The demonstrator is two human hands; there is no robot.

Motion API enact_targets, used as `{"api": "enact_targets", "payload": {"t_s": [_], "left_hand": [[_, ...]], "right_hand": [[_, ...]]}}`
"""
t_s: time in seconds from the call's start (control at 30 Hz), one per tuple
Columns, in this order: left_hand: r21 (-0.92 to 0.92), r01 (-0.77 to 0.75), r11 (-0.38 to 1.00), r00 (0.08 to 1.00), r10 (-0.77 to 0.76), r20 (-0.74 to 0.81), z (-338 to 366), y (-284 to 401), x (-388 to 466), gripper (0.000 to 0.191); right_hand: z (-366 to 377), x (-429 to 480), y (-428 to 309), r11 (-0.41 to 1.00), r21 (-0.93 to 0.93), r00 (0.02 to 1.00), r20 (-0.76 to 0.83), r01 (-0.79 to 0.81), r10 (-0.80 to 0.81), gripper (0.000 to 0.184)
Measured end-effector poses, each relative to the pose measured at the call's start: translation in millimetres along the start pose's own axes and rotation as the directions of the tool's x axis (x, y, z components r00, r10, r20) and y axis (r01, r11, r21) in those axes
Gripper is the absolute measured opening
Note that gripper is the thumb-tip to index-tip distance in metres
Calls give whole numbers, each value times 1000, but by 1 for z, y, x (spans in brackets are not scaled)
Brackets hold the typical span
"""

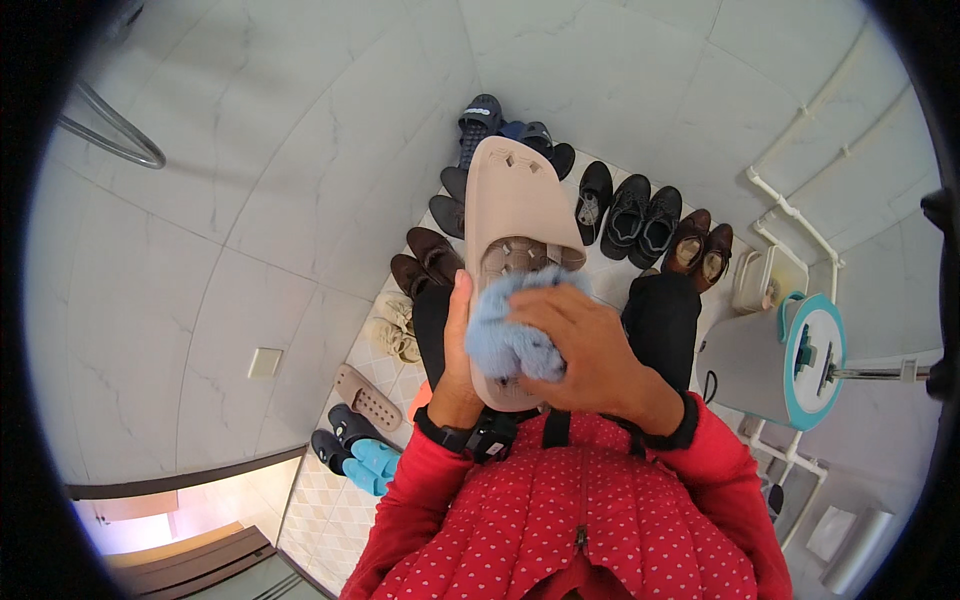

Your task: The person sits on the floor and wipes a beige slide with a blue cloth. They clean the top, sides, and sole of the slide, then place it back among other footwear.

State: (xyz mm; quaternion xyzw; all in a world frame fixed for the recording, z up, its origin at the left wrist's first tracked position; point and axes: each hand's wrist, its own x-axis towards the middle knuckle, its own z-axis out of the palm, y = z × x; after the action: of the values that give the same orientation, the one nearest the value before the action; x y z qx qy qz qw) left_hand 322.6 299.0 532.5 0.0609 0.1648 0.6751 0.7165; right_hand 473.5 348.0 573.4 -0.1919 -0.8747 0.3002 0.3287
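Note:
A pale pink plastic slide slipper is held up before me, its toe pointing away. My left hand grips it along the left side, the thumb lying on the edge and the other fingers hidden beneath. In my right hand is a bunched light blue cloth, pressed on the footbed near the heel half. The cloth covers much of the insole. A similar pink slipper lies on the tiled floor at the left.
Dark shoes and brown shoes line the far wall. Brown slip-ons, cream sneakers and blue slippers stand along the left wall. A mop bucket with a teal rim and white pipes occupy the right side.

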Motion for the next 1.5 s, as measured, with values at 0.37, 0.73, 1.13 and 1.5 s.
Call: {"api": "enact_targets", "payload": {"t_s": [0.37, 0.73, 1.13, 1.5], "left_hand": [[189, 117, 975, 988, -134, 80, -11, 7, -10, 85], [474, -9, 880, 1000, 11, -1, -22, 11, -12, 73], [953, -21, 301, 1000, -4, 23, -46, 3, -15, 65], [531, 112, 840, 982, -176, 72, -31, -1, -33, 83]], "right_hand": [[-63, -3, 11, 885, 425, 812, -438, -191, 385, 38], [-49, -2, 3, 968, 249, 995, -95, 44, -21, 58], [-29, 30, 7, 886, -390, 961, -11, 250, -276, 59], [-65, 63, 66, 982, -104, 904, -416, -157, 101, 38]]}}
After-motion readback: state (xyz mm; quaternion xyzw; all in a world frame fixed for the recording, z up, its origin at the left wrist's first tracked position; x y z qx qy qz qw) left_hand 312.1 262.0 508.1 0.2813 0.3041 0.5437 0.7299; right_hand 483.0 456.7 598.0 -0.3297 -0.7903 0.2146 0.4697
